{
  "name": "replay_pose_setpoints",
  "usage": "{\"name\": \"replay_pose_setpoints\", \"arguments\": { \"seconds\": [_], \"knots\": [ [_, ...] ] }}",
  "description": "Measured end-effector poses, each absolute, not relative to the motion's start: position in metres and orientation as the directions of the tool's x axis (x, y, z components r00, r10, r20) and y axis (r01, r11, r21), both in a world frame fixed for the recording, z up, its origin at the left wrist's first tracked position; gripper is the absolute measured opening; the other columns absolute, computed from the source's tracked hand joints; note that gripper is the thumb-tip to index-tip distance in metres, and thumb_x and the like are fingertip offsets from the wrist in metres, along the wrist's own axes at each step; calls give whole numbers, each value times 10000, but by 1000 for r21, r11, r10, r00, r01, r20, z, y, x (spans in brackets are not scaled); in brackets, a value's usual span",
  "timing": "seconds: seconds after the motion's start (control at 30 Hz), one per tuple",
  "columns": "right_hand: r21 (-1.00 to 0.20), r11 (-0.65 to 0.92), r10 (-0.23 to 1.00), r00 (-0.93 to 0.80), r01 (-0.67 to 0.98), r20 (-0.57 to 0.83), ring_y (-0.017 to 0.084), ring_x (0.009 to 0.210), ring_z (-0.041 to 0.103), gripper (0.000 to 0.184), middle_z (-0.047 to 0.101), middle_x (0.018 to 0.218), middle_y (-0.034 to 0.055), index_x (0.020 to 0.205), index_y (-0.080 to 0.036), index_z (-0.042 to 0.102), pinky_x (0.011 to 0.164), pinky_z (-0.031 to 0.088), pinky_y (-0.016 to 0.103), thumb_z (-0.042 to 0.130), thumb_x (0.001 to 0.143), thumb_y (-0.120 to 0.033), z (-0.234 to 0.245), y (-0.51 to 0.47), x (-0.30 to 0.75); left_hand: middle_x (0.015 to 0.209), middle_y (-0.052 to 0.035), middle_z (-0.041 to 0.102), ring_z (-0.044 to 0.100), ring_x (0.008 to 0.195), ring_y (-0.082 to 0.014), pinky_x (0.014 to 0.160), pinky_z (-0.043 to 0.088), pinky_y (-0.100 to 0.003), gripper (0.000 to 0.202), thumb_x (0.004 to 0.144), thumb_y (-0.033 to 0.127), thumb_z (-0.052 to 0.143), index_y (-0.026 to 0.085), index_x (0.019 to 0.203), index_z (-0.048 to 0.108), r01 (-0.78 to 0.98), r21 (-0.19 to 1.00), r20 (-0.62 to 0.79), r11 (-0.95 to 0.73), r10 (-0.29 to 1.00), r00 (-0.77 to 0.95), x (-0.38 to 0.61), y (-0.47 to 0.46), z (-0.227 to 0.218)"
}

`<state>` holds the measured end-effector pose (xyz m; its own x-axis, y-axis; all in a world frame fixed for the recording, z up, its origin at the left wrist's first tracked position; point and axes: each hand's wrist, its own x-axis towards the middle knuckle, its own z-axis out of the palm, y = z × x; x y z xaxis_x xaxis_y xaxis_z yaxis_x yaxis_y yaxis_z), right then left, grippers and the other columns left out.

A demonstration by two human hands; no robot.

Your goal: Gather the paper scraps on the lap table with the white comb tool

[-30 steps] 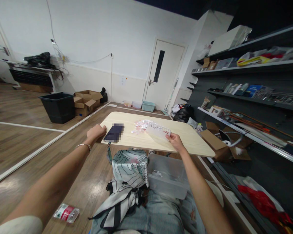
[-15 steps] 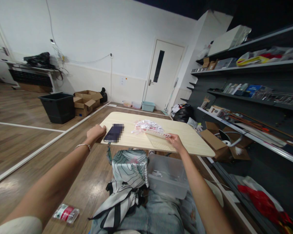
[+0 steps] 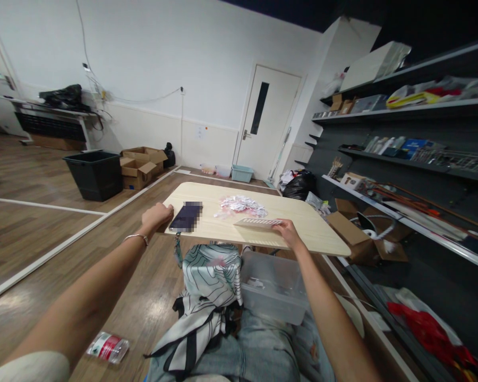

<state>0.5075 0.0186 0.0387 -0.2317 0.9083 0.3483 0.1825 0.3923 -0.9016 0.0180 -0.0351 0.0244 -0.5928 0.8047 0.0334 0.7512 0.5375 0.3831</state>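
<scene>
My right hand (image 3: pixel 288 232) rests on the low wooden table (image 3: pixel 326 233) and pinches the right end of a clear plastic tray (image 3: pixel 257 223) that lies flat on the tabletop. Behind the tray lies a heap of small pink and white pieces (image 3: pixel 241 204). My left hand (image 3: pixel 156 216) is curled in a fist on the table's left edge, right beside a dark phone (image 3: pixel 186 216); whether anything is inside the fist is hidden.
A clear plastic bin (image 3: pixel 273 286) and a patterned cloth bag (image 3: pixel 211 281) sit under the table by my knees. A bottle (image 3: pixel 108 347) lies on the floor at left. Dark shelving (image 3: pixel 402 159) runs along the right; a black bin (image 3: pixel 95 174) and cardboard boxes (image 3: pixel 141 167) stand behind.
My right hand has lowered the clear tray from a tilted, raised position to flat on the tabletop. The left hand has stayed where it was.
</scene>
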Motion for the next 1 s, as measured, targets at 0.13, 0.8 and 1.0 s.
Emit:
{"name": "replay_pose_setpoints", "arguments": {
  "seconds": [0.13,0.8,1.0],
  "knots": [
    [-900,390,912,-220,197,347,191,644,614,173,767,675,30,593,-220,746,701,496,318,730,579,-391,37,19,507,1201,-317,718,699,1106,-445,865,535,-479,700,932,538,352,22,1254,699,751,391,37,532,807,-590,17,-35,23],
    [-876,421,876,-354,234,327,238,766,698,289,825,876,77,819,-193,841,728,552,344,824,590,-368,42,18,509,1193,-315,721,700,1108,-435,860,532,-472,700,929,546,348,33,1248,701,745,387,34,543,799,-600,19,-36,25],
    [-879,419,870,-378,229,316,225,740,675,397,810,844,68,851,-190,841,695,536,326,872,615,-507,39,17,509,1198,-315,719,704,1093,-431,854,534,-468,693,927,534,350,31,1254,698,748,387,32,539,803,-595,19,-37,26]
  ]
}}
